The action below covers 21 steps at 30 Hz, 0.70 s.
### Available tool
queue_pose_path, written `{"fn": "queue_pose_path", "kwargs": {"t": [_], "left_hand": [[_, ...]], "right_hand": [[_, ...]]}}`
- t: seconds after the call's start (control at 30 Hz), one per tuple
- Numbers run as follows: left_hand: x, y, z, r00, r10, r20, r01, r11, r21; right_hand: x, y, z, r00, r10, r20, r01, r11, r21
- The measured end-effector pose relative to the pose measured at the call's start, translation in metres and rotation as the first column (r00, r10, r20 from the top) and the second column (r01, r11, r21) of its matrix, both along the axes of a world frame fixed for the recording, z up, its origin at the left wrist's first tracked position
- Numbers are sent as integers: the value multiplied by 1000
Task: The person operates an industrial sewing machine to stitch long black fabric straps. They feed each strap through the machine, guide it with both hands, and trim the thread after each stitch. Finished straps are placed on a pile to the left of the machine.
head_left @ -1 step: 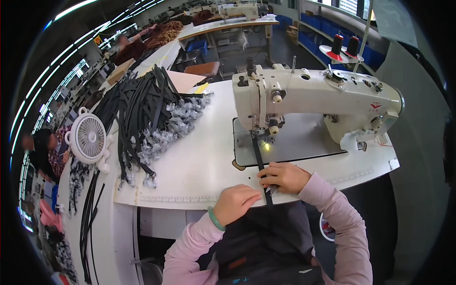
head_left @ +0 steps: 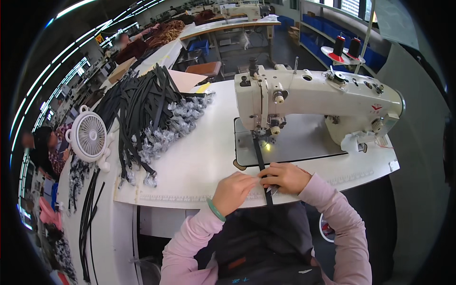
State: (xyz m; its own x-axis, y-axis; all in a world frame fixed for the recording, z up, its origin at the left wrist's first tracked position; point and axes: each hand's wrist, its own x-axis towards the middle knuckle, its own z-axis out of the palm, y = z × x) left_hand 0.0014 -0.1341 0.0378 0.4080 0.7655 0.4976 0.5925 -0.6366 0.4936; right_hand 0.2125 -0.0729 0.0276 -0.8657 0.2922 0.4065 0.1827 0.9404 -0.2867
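The person's right hand (head_left: 287, 178) is curled closed, its fingers gripping the black strap (head_left: 259, 154), which runs from beneath the needle area of the sewing machine (head_left: 313, 88) to the front edge of the white table (head_left: 199, 156). The left hand (head_left: 232, 194) is partly closed, fingertips beside the right's; whether it pinches anything cannot be told.

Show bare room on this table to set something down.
The widest bare patch of white tabletop lies between the strap pile and the metal plate. A narrower strip lies right of the right hand, along the plate's near side. Crowded spots: the pile, and the black strap with the left hand beside it.
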Motion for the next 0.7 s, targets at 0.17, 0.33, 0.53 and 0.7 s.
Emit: {"fn": "queue_pose_path", "kwargs": {"t": [0.17,0.33,0.53,0.7], "left_hand": [[-15,67,-33,962,13,-273,13,996,93],[-9,99,-18,915,-112,-388,57,987,-150],[-24,106,-43,973,-104,-206,105,994,-5],[-18,107,-45,973,-137,-185,139,990,-2]], "right_hand": [[-8,-2,4,998,19,54,-21,999,31],[-6,-6,6,999,-25,32,24,999,48],[-13,-7,8,999,-22,27,21,999,33],[-13,-6,0,1000,-20,-3,20,999,30]]}}
